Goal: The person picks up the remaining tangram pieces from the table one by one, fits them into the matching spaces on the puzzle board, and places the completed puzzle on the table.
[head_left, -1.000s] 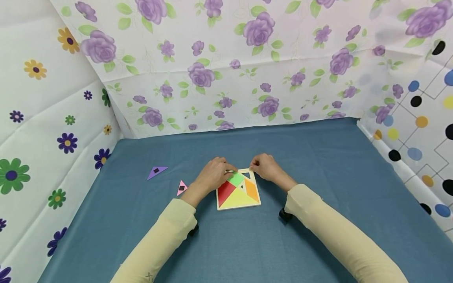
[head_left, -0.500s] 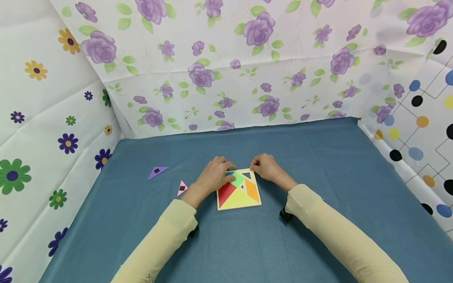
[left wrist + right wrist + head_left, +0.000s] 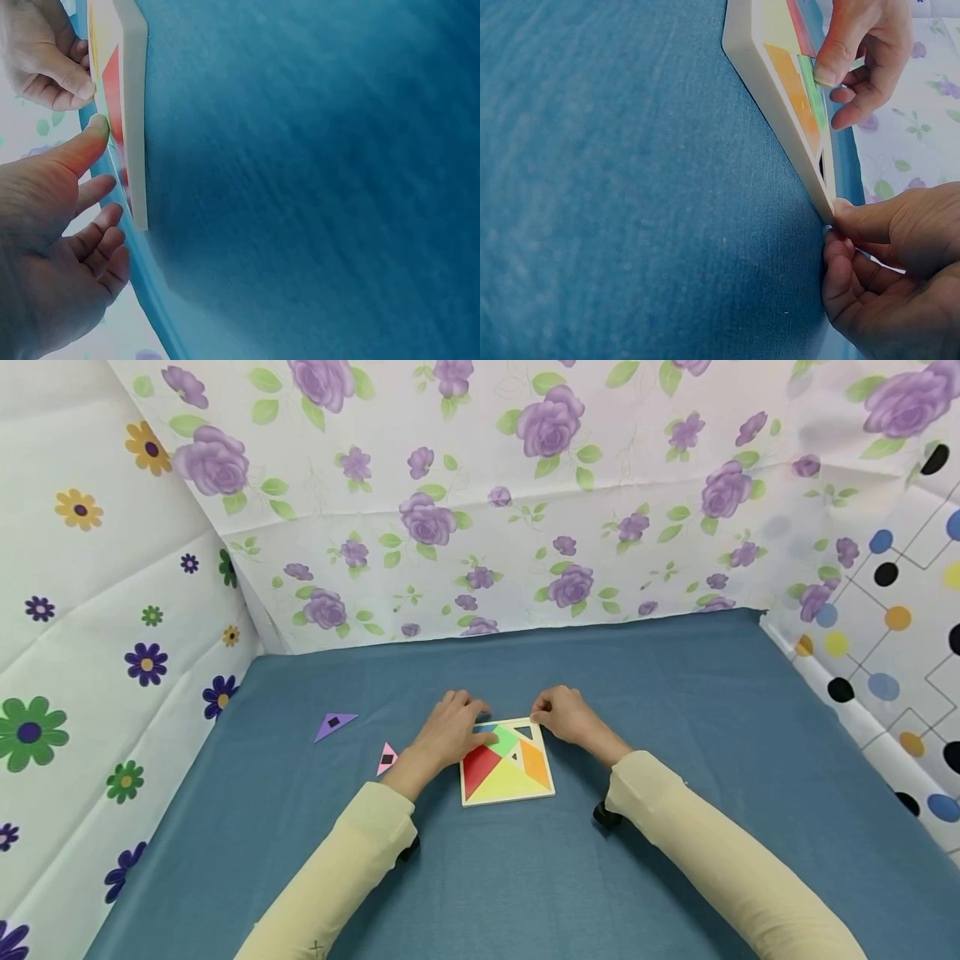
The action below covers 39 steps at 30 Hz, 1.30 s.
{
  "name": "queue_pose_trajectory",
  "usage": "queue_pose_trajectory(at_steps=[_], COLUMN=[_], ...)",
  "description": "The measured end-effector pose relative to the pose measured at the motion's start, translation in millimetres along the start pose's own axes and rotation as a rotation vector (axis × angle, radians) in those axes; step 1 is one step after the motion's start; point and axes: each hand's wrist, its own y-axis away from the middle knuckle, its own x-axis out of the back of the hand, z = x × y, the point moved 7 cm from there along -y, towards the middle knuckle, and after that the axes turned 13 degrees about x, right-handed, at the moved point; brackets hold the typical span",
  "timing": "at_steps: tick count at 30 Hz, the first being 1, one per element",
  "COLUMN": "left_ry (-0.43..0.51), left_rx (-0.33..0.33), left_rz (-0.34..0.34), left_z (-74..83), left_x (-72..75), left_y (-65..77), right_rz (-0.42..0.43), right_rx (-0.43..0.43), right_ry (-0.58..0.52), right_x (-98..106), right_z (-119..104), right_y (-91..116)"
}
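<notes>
In the head view, your left hand (image 3: 446,731) rests its thumb on the green piece (image 3: 504,742) in the puzzle board (image 3: 510,800), other fingers loose past the far edge; your right hand (image 3: 564,714) pinches the board's far right corner. Blue cloth (image 3: 637,693) stretches rightward and toward you; the pink triangle (image 3: 384,767) and purple triangle (image 3: 330,727) lie leftward. In the dim left wrist view, your fingers seem apart from the edge. The right wrist view shows your thumb gripping the corner.
</notes>
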Motion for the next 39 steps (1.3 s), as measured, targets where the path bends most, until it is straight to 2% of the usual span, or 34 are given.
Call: queue_pose_trajectory(at_steps=[11,16,22,39], left_ry=[0.027,0.045,0.082,0.11], left_rx=[0.051,0.04,0.011,0.039], left_rz=[-0.002,0.006,0.063,0.136], left_z=[-12.4,-13.9,-19.0,-58.3], left_x=[1.7,1.8,10.7,29.7], left_y=[3.5,5.7,10.4,27.0], right_rz=[-0.003,-0.005,-0.003,0.0], right_rx=[-0.005,0.005,0.024,0.001], right_ry=[0.001,0.008,0.024,0.02], right_x=[-0.5,-0.4,0.8,0.6], right_z=[-1.4,-3.1,-4.5,-4.0], right_y=[0.6,0.3,0.0,0.3])
